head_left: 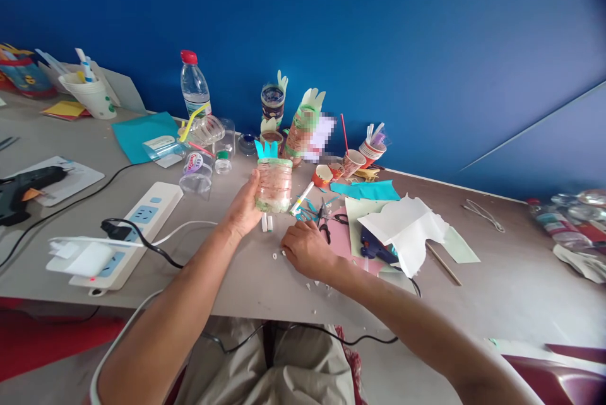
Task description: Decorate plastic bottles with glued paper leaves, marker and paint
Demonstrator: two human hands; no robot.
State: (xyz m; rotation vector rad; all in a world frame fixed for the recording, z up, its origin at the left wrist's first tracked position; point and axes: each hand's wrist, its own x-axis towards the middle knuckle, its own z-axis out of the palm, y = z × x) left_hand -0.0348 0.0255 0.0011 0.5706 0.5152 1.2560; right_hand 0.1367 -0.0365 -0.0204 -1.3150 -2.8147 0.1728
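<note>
My left hand (243,206) is wrapped round the side of a short clear plastic bottle cup (274,184), which has red lines round it and green bands at rim and base. Blue paper points (266,150) rise behind its rim. Low over the table, my right hand (305,246) has its fingers curled and pinched downward. Whatever lies between those fingertips is hidden. Small white rings (274,256) lie beside them, and a pair of scissors (324,219) rests just beyond. A white marker-like stick (303,197) leans near the cup.
A white power strip (142,219) with cords lies to the left, near a black glue gun (28,193). A blue glue gun (376,247) sits partly under torn white paper (407,225) at right. Decorated bottle cups (300,130) and a red-capped bottle (194,86) stand at the back.
</note>
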